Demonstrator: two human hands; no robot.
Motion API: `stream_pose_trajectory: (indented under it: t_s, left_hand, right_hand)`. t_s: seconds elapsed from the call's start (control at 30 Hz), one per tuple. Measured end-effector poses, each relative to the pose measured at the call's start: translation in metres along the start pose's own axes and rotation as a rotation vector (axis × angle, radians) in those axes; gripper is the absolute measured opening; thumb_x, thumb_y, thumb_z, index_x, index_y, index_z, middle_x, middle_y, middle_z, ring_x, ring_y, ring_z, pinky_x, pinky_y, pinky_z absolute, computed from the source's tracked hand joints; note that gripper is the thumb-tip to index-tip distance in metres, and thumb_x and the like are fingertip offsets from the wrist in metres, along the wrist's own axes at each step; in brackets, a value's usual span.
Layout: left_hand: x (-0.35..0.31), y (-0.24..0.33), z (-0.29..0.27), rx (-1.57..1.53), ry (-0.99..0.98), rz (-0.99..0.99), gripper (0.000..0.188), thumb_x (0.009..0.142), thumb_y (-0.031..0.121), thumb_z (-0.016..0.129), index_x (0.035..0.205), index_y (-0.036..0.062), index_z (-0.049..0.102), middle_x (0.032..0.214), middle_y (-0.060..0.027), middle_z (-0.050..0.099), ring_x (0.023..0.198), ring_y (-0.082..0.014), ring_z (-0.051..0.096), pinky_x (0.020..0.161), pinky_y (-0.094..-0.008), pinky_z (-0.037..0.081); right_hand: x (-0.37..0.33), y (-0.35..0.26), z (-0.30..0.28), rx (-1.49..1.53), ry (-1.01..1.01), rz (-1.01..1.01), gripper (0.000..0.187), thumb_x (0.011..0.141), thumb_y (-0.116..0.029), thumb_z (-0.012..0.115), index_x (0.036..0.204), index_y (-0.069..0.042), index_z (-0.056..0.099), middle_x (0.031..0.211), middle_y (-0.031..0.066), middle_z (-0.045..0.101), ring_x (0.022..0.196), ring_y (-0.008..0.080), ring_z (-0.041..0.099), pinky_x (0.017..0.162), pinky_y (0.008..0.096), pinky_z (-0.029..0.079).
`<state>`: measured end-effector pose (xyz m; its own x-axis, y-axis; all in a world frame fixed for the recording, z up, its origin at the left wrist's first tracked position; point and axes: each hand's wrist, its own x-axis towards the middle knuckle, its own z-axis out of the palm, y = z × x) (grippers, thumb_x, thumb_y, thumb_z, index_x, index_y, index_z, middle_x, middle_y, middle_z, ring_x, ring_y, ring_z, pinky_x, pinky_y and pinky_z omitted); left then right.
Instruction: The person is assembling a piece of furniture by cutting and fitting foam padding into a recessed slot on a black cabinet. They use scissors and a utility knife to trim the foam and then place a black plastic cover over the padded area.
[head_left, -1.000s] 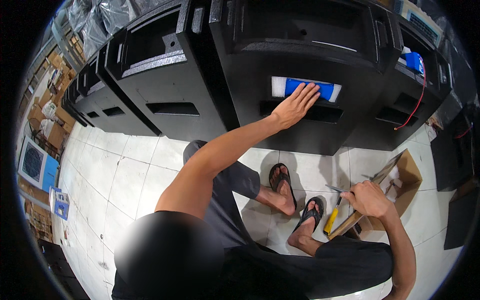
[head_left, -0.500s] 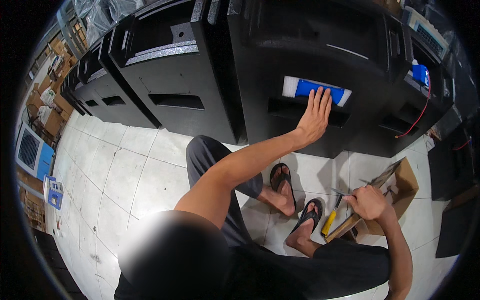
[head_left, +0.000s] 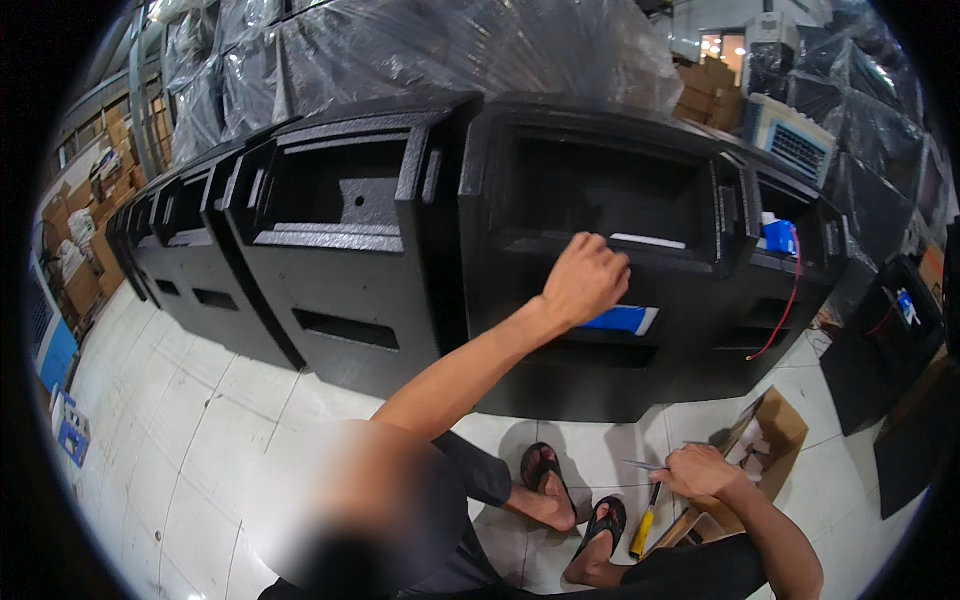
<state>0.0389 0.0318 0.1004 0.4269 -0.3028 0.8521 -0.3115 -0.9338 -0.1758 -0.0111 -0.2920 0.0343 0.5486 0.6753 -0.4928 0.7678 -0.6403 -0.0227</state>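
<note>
My left hand [head_left: 588,280] is raised in front of a large black cabinet [head_left: 560,380], fingers curled in at the lower edge of its upper recess. What they pinch, if anything, is hidden. Just right of the fingertips lies a thin white strip [head_left: 650,241] on the ledge. Below the hand, a blue-and-white piece [head_left: 622,319] sits on the cabinet front above a dark slot, partly covered by my wrist. My right hand [head_left: 703,471] is closed around scissors [head_left: 642,464], thin metal blades jutting out, above an open cardboard box [head_left: 785,420].
A yellow-handled tool [head_left: 643,532] leans by the box, near my sandalled feet. More black cabinets [head_left: 350,270] stand in a row to the left. At right, a blue-and-white part [head_left: 779,236] trails a red wire [head_left: 795,300]. Plastic-wrapped stacks [head_left: 450,55] rise behind.
My left hand has come off the blue-and-white piece, moving up to the recess edge, and its fingers have curled. The view has tilted up. My right hand still holds the scissors.
</note>
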Motion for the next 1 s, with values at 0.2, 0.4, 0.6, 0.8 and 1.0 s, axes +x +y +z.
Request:
stream_pose_trajectory:
  t_s: [0.2,0.4,0.6,0.8,1.0]
  left_hand:
    - [0.061,-0.029,0.032,-0.233,-0.474,-0.539,0.055,0.088,0.042,0.064,0.121,-0.0018,0.064,0.12,-0.0228,0.064,0.114,-0.0392,0.058,0.1,-0.0451,0.046]
    - [0.084,-0.063,0.068,-0.285,-0.87,-0.547,0.076,0.087,0.061,0.059,0.125,-0.0046,0.061,0.126,-0.0286,0.059,0.121,-0.0397,0.057,0.103,-0.0426,0.045]
    - [0.081,-0.056,0.058,-0.416,-0.661,-0.512,0.059,0.077,0.047,0.078,0.108,-0.0031,0.071,0.108,-0.025,0.069,0.105,-0.0364,0.066,0.094,-0.0408,0.05]
    - [0.08,-0.063,0.056,-0.448,-0.714,-0.519,0.054,0.077,0.044,0.079,0.105,-0.0012,0.068,0.11,-0.0227,0.067,0.107,-0.0336,0.063,0.094,-0.0415,0.048]
    - [0.097,-0.065,0.044,-0.573,-0.701,-0.558,0.052,0.081,0.037,0.077,0.115,-0.0001,0.064,0.115,-0.0215,0.065,0.11,-0.0304,0.061,0.096,-0.0408,0.046]
  right_hand:
    - [-0.003,-0.012,-0.016,-0.011,-0.008,0.042,0.057,0.097,-0.047,0.049,0.096,0.006,0.069,0.099,0.0297,0.067,0.099,0.0442,0.065,0.088,0.051,0.05]
    - [-0.003,-0.031,-0.041,0.06,0.049,0.022,0.057,0.096,-0.047,0.051,0.099,0.007,0.068,0.101,0.0302,0.067,0.098,0.0436,0.066,0.088,0.0501,0.051]
    - [-0.002,-0.003,-0.018,0.119,0.109,0.076,0.051,0.096,-0.046,0.051,0.096,0.001,0.071,0.094,0.0264,0.068,0.097,0.0428,0.065,0.088,0.05,0.05]
    - [-0.007,0.019,-0.011,0.17,0.09,0.08,0.044,0.091,-0.036,0.062,0.095,0.008,0.068,0.098,0.0309,0.067,0.098,0.045,0.065,0.088,0.049,0.051]
    - [-0.015,0.024,-0.019,0.188,0.126,0.023,0.037,0.089,-0.03,0.065,0.091,0.007,0.069,0.091,0.0302,0.067,0.091,0.0445,0.067,0.085,0.048,0.053]
